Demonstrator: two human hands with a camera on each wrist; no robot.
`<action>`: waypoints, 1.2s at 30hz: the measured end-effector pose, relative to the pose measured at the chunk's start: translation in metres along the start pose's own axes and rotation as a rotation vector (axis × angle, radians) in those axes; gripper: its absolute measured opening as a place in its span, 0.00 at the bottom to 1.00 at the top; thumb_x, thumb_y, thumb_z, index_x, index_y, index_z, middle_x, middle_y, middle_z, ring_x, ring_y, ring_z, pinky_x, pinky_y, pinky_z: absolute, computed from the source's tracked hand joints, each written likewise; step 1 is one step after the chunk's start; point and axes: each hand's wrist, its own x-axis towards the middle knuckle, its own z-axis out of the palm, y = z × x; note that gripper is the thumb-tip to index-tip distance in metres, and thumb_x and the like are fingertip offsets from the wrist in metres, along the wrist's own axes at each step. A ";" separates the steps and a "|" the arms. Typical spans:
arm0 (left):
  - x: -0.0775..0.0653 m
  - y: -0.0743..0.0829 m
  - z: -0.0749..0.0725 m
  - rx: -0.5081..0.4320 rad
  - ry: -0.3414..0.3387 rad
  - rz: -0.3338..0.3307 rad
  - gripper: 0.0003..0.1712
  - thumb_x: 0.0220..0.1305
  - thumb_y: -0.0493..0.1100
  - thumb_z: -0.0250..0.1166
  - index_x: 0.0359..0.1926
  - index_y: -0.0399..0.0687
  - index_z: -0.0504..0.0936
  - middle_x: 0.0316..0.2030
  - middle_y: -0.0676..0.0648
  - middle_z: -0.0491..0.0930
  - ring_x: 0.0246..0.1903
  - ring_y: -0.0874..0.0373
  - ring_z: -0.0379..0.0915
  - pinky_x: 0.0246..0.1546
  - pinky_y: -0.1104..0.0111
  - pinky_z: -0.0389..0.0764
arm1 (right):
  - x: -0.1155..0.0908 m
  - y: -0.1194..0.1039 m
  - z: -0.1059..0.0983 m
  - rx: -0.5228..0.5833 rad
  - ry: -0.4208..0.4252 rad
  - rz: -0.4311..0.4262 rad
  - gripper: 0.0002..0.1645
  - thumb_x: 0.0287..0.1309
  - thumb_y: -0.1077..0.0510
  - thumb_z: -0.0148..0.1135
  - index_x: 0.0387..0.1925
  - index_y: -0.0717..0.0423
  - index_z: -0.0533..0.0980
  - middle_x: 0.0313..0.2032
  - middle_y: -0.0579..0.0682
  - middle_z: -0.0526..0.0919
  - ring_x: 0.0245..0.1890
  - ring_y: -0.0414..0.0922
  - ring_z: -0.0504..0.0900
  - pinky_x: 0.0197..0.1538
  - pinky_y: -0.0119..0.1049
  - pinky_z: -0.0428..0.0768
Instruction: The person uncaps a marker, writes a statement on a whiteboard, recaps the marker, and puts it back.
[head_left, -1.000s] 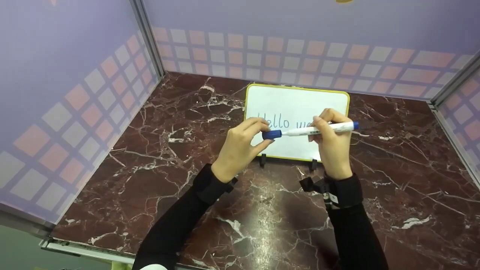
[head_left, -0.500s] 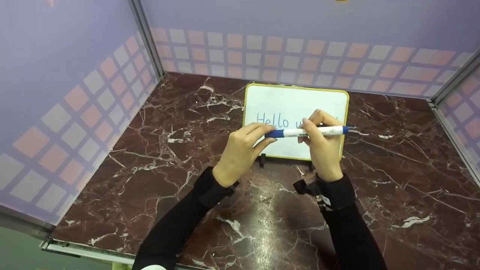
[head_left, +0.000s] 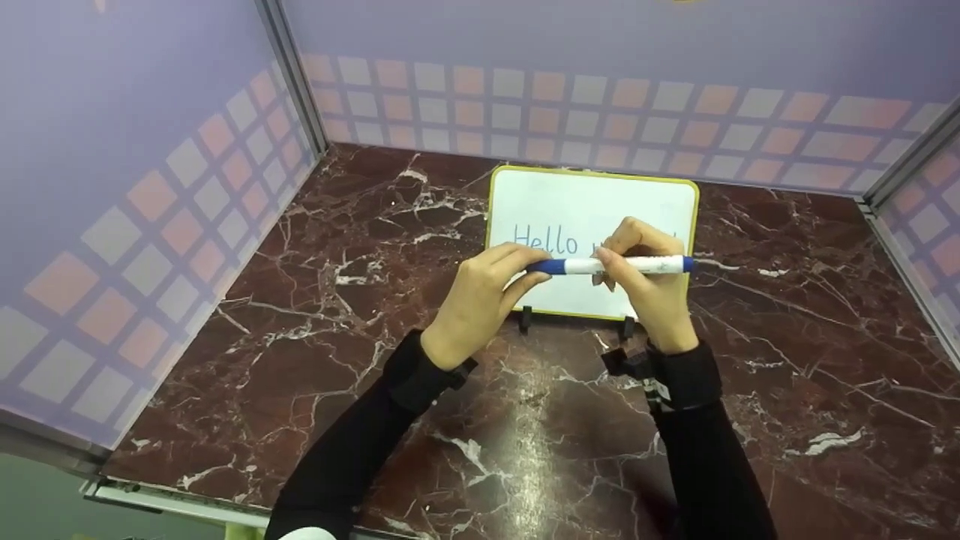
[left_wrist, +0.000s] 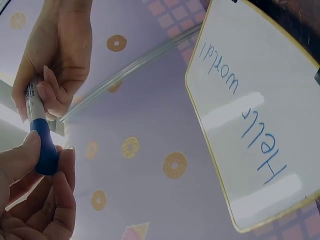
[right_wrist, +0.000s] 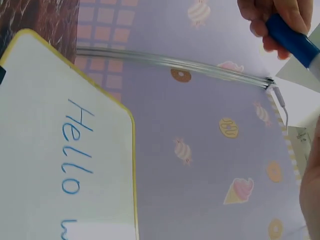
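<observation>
A white whiteboard marker (head_left: 660, 264) with a blue end lies level between my two hands, in front of the whiteboard. Its blue cap (left_wrist: 46, 152) sits on the tip, flush against the white barrel. My left hand (head_left: 480, 300) pinches the cap between thumb and fingers. Around the barrel, my right hand (head_left: 649, 289) grips with thumb and curled fingers. Behind them stands a yellow-rimmed whiteboard (head_left: 592, 199), with "Hello world!" in blue handwriting readable in the left wrist view. In the head view my right hand covers most of the second word.
Black feet (head_left: 526, 319) support the whiteboard's lower edge. The dark red marbled table (head_left: 315, 330) spreads around it. Purple panels (head_left: 600, 37) with a checked border enclose the table at the back and sides.
A second ago the cap was only at the marker's tip, with the white neck showing. My right hand moved left and pushed the marker into the cap; both hands still hold on.
</observation>
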 end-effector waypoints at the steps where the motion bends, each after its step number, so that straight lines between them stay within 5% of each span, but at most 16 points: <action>1: 0.001 -0.001 -0.001 0.008 0.004 0.001 0.13 0.68 0.43 0.62 0.46 0.38 0.85 0.40 0.44 0.85 0.43 0.55 0.83 0.50 0.73 0.84 | 0.001 0.000 -0.003 0.003 0.002 0.007 0.11 0.54 0.74 0.63 0.23 0.77 0.69 0.23 0.50 0.78 0.19 0.43 0.78 0.20 0.29 0.78; 5: 0.002 -0.008 -0.004 0.063 0.041 -0.008 0.13 0.68 0.43 0.62 0.46 0.38 0.85 0.41 0.44 0.85 0.44 0.54 0.83 0.53 0.73 0.84 | 0.004 -0.004 -0.015 -0.130 0.081 -0.059 0.26 0.45 0.66 0.77 0.43 0.76 0.75 0.35 0.55 0.84 0.36 0.46 0.83 0.40 0.32 0.84; 9: 0.001 -0.014 -0.008 0.155 0.059 -0.018 0.14 0.68 0.43 0.62 0.46 0.38 0.84 0.41 0.42 0.84 0.43 0.52 0.82 0.50 0.69 0.85 | 0.004 -0.007 -0.016 -0.622 0.106 -0.251 0.30 0.33 0.57 0.84 0.42 0.65 0.82 0.39 0.56 0.86 0.50 0.47 0.79 0.62 0.39 0.74; 12: 0.001 -0.016 -0.008 0.224 0.043 -0.016 0.14 0.68 0.43 0.61 0.47 0.38 0.84 0.41 0.42 0.83 0.43 0.51 0.81 0.47 0.67 0.85 | 0.001 -0.004 -0.007 -0.914 0.033 -0.370 0.22 0.34 0.57 0.82 0.37 0.56 0.86 0.39 0.54 0.87 0.51 0.50 0.77 0.65 0.45 0.70; 16: 0.000 -0.017 -0.007 0.282 0.036 -0.010 0.14 0.68 0.43 0.61 0.47 0.37 0.84 0.40 0.43 0.83 0.42 0.51 0.81 0.48 0.67 0.85 | -0.003 0.004 0.008 -1.086 -0.059 -0.431 0.17 0.42 0.62 0.79 0.39 0.55 0.87 0.38 0.52 0.87 0.47 0.53 0.78 0.55 0.47 0.75; 25: 0.001 -0.016 -0.006 0.268 0.021 -0.036 0.13 0.67 0.42 0.63 0.46 0.37 0.85 0.40 0.43 0.84 0.42 0.51 0.82 0.48 0.67 0.86 | -0.005 0.016 0.015 -1.199 -0.035 -0.459 0.07 0.50 0.65 0.73 0.35 0.58 0.87 0.32 0.52 0.87 0.37 0.52 0.81 0.45 0.47 0.78; 29: 0.001 -0.019 -0.008 0.267 0.006 -0.065 0.23 0.66 0.48 0.65 0.55 0.37 0.82 0.50 0.41 0.84 0.51 0.49 0.81 0.57 0.63 0.83 | -0.004 0.013 0.012 -1.187 -0.016 -0.440 0.06 0.50 0.67 0.73 0.34 0.60 0.86 0.32 0.54 0.87 0.36 0.53 0.81 0.42 0.47 0.80; 33: 0.004 -0.028 -0.012 0.384 -0.010 -0.123 0.41 0.66 0.59 0.62 0.70 0.39 0.67 0.68 0.39 0.69 0.68 0.46 0.67 0.73 0.58 0.66 | 0.000 0.004 0.001 -1.149 0.109 -0.338 0.08 0.48 0.71 0.73 0.33 0.64 0.86 0.32 0.58 0.87 0.35 0.55 0.81 0.43 0.46 0.83; 36: 0.007 -0.041 -0.015 0.511 -0.024 -0.195 0.46 0.70 0.64 0.53 0.76 0.39 0.56 0.76 0.41 0.54 0.76 0.46 0.49 0.80 0.58 0.47 | 0.003 -0.005 -0.019 -1.146 0.266 -0.224 0.08 0.49 0.70 0.72 0.34 0.66 0.85 0.34 0.60 0.87 0.36 0.56 0.81 0.47 0.42 0.83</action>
